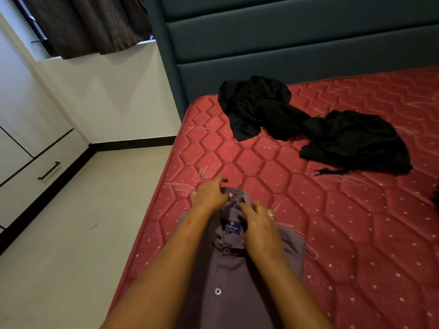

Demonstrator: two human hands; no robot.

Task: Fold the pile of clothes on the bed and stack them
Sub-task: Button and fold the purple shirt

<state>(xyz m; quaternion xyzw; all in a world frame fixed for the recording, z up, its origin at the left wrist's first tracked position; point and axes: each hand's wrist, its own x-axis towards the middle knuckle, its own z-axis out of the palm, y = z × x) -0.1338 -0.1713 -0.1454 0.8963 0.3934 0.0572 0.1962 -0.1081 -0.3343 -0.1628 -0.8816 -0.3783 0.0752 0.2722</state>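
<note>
A grey button-up shirt (pixel 228 276) lies face up near the front left corner of the red quilted mattress (pixel 344 222), its collar pointing away from me and a blue label showing inside. My left hand (pixel 209 195) pinches the far left part of the collar. My right hand (pixel 259 224), with a ring on one finger, rests on the right side of the collar and holds its edge. Further back lie two crumpled black garments: one (pixel 256 108) near the headboard, the other (pixel 356 143) to its right with a drawstring trailing out.
A dark teal padded headboard (pixel 285 43) stands behind the mattress. To the left is pale floor (pixel 71 245), a white cupboard with a black drawer handle (pixel 48 170), and a dark curtain (pixel 90 24) above. A dark item shows at the right frame edge (pixel 436 200).
</note>
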